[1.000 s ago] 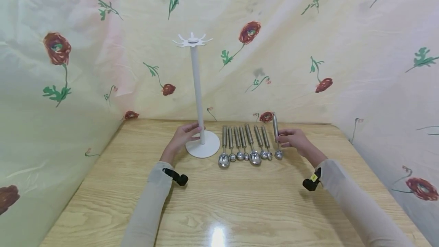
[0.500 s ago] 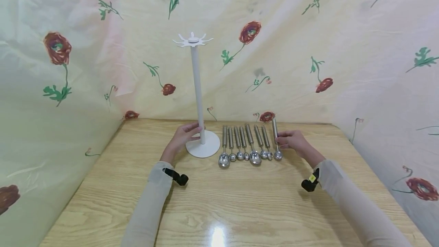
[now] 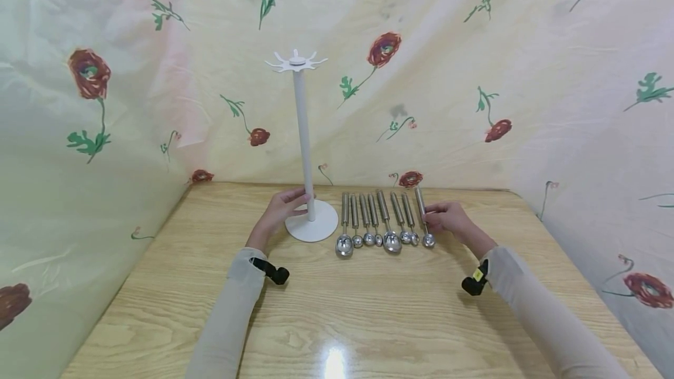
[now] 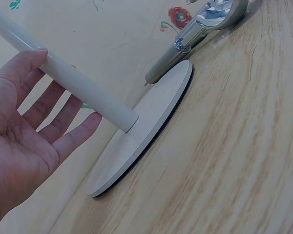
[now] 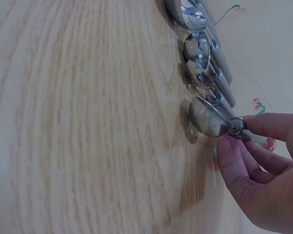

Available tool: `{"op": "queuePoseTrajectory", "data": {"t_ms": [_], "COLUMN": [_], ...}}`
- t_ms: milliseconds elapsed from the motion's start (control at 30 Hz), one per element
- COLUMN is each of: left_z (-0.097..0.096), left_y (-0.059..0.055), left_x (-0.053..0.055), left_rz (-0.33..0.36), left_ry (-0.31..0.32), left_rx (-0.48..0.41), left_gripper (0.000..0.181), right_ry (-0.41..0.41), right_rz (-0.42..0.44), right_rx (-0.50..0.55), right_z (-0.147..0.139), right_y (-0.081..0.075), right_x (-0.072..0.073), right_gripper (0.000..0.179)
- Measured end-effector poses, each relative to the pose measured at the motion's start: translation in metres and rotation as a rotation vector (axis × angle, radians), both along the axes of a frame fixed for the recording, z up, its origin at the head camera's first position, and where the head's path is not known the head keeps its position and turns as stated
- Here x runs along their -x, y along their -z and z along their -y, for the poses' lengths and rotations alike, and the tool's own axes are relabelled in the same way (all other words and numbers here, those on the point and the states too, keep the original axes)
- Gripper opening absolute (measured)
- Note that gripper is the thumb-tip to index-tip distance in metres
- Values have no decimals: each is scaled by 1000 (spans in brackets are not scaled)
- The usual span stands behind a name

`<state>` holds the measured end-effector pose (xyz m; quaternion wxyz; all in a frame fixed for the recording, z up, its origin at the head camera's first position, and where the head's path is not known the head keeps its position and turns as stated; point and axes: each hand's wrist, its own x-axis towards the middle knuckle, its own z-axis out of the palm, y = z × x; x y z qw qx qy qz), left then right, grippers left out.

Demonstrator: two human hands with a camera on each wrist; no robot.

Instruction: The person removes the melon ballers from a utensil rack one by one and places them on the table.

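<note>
My left hand [image 3: 281,208] holds the lower pole of a white rotary utensil stand [image 3: 302,133], thumb on one side and fingers on the other in the left wrist view. The stand is upright on its round base, with bare hooks at its top. My right hand [image 3: 450,220] pinches a metal scoop [image 5: 207,118] by its handle, just behind the small round bowl. This scoop is at the right end of a row of several metal scoops [image 3: 391,241], handles toward the back. Its bowl is close over the table in the right wrist view.
The wooden table [image 3: 337,303] has a bright reflection near its front. A pale cloth with printed red flowers [image 3: 384,50] hangs behind and at both sides. Black wrist cameras are strapped over both sleeves [image 3: 247,276].
My right hand has lowered the scoop's handle and shifted slightly left, nearer the row. My left hand and the stand have stayed in place.
</note>
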<state>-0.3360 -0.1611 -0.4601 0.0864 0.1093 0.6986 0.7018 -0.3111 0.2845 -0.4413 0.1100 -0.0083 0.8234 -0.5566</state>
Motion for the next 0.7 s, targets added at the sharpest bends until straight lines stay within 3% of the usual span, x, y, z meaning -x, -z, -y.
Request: {"op": "queuePoseTrajectory", "data": {"t_ms": [700], "left_z": [0], "left_y": [0], "left_x": [1], "left_rz": [4], "left_ry": [-7], "left_rx": [9], "left_gripper": [44], "right_ry": [11], "right_rz": [27], "right_rx": [-67], "right_z": [3], "right_y": [1], "right_x": [1], "right_gripper": [48]}}
